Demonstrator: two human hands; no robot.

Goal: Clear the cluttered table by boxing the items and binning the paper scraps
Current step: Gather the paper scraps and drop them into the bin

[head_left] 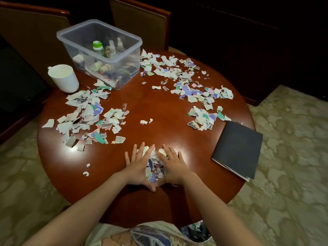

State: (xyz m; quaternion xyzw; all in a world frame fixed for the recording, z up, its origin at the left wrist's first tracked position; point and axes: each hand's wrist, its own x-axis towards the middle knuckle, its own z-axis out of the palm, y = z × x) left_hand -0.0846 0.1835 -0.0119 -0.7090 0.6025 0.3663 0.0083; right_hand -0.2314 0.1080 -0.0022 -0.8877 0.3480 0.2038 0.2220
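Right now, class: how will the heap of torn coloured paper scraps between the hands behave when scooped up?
The torn coloured paper scraps look thin, so probably light and floppy. Loose pieces will likely spill past the left hand and right hand.

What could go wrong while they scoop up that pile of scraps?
Scraps squeezed between the left hand and right hand may slip onto the carpet. The small clear tube among the left-side scraps could get binned. The black folder overhanging the table edge might get knocked off.

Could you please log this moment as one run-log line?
activity: gathering | left hand: open, flat | right hand: open, flat | scrap pile: between both hands
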